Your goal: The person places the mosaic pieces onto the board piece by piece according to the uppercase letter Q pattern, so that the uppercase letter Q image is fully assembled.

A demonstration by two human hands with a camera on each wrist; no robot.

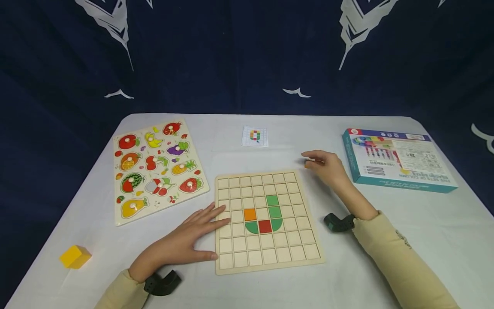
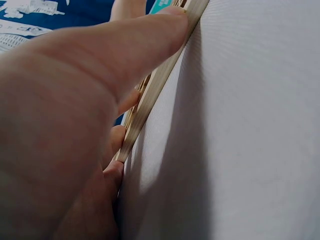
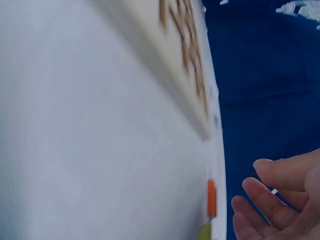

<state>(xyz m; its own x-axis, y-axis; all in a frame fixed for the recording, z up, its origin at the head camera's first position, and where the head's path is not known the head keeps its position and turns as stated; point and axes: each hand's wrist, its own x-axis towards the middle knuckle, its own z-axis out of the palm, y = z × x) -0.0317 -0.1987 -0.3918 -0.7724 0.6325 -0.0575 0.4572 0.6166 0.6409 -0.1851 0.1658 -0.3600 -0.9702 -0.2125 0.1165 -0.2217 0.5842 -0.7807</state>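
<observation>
My left hand (image 1: 193, 240) lies with spread, straight fingers across the left edge of a wooden grid board (image 1: 283, 256); its thumb touches the board's side edge (image 2: 155, 85). Set in the grid are an orange square (image 1: 249, 214), a red square (image 1: 265, 226), two green squares (image 1: 272, 200) and two green rounded pieces (image 1: 251, 228). Beyond the board's upper right corner hovers my right hand (image 1: 326, 166), fingers loosely bent and nothing between them. Close by on the cloth, an orange piece (image 3: 212, 198) and a yellow-green piece (image 3: 204, 231) show in the right wrist view.
A small pattern card (image 1: 248, 140) lies behind the board. To the left is a fruit puzzle board (image 1: 148, 199) with knobbed pieces, and a yellow block (image 1: 75, 256) sits near the front left. A teal-sided game box (image 1: 401, 163) lies at the right.
</observation>
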